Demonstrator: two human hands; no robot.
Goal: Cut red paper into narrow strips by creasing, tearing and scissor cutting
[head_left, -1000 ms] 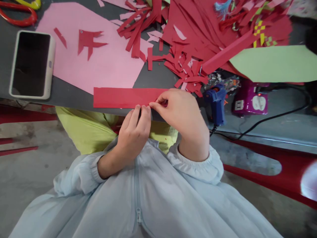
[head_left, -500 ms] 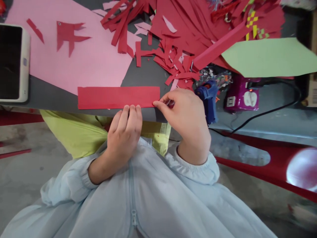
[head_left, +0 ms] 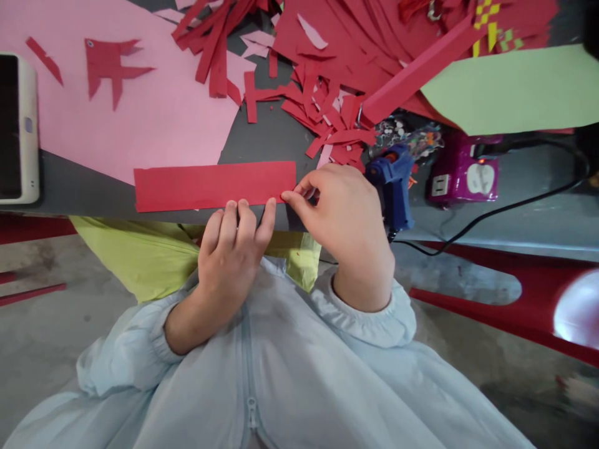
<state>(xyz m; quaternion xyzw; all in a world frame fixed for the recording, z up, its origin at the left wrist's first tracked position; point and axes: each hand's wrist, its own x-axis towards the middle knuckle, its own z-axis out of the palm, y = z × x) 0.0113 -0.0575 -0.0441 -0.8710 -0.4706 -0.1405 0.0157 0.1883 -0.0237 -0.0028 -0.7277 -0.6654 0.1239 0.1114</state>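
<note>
A long red paper strip [head_left: 210, 186] lies flat along the near edge of the dark table. My left hand [head_left: 233, 249] rests at its lower edge, fingers spread and stretched out, fingertips touching the paper. With thumb and index finger, my right hand [head_left: 344, 215] pinches the strip's lower right corner. Beyond the strip, on a pink sheet [head_left: 178, 118], lies a red paper fish [head_left: 107, 65] with a small eye. A narrow red scrap [head_left: 44, 59] is beside the fish.
Red paper offcuts [head_left: 322, 112] are piled past the strip. Right of my right hand are a blue glue gun [head_left: 395, 187] and a purple box [head_left: 463, 178] with a plugged-in black cable [head_left: 505, 206]. A green sheet [head_left: 515, 90] lies behind. A phone [head_left: 28, 131] is at left.
My left fingers have spread apart, the index finger moving right along the strip's edge. My right hand keeps its pinch on the corner. The view has shifted slightly.
</note>
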